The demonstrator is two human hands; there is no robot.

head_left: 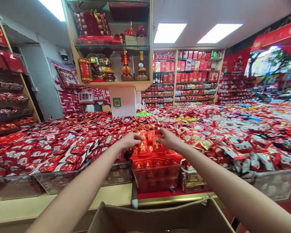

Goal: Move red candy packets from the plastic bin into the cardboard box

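Both my hands are over a clear plastic bin (156, 177) heaped with small red packets (143, 149) bearing gold lettering. At the left side of the heap is my left hand (131, 141), its thumb apart from the bent fingers and its tips by the upper packets. Across from it, my right hand (170, 139) curves over the right side, with a gap between index finger and thumb. Neither hand plainly grips a packet, though some fingertips are partly hidden. More red packets stand in a row along the bin's front.
An open cardboard box (160, 215) is directly in front of me, below the bin. Neighbouring clear bins (273, 184) overflow with wrapped goods on both sides. A wooden shelf unit (111, 84) overhangs the display, above a white pillar (126, 97).
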